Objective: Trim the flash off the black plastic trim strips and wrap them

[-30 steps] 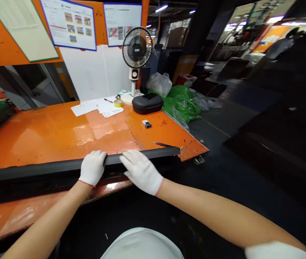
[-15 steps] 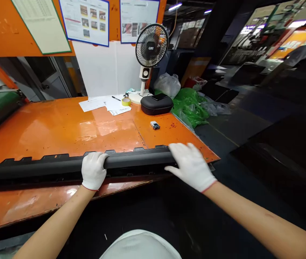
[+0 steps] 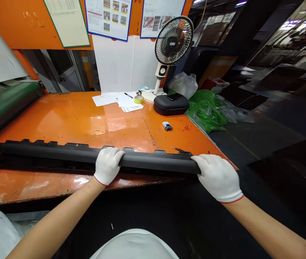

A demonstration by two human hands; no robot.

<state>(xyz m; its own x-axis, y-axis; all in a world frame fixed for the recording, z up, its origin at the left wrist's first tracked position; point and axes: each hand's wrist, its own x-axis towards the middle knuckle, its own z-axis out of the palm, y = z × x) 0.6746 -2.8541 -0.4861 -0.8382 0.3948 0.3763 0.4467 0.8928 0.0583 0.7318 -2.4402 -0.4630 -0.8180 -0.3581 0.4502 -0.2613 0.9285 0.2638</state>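
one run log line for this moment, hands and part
left hand: gripping black trim mid-length | right hand: on trim's right end | trim: lying along near edge of orange table | small tool: behind trim

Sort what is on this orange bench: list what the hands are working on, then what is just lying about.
In hand:
long black plastic strip, left hand gripping its middle, right hand at its right end.

Lying about:
desk fan
black case with a phone on top
yellow tape roll
papers and pen
small device
green plastic bags
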